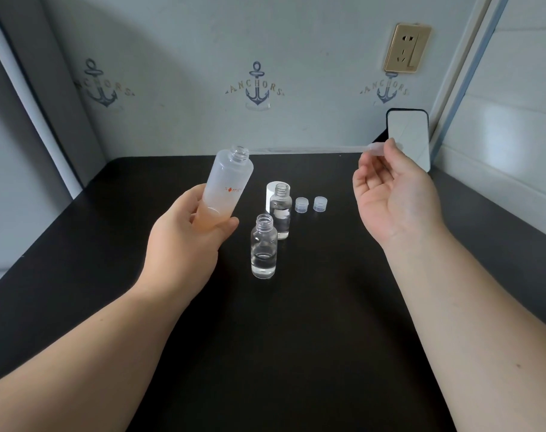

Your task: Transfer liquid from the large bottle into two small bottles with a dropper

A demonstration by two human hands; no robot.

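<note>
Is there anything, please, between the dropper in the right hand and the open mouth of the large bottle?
Nothing visible. The right hand pinches the dropper, whose thin stem reaches left toward the uncapped large bottle, held tilted by the left hand. Only open air lies between.

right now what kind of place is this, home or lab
Probably a home corner, not a lab: anchor-print wallpaper, a household wall socket and a phone propped against the wall behind a plain dark table.

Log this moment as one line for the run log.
left hand: holds big bottle, uncapped, tilted | right hand: pinches dropper | small bottles: open, on table
</note>
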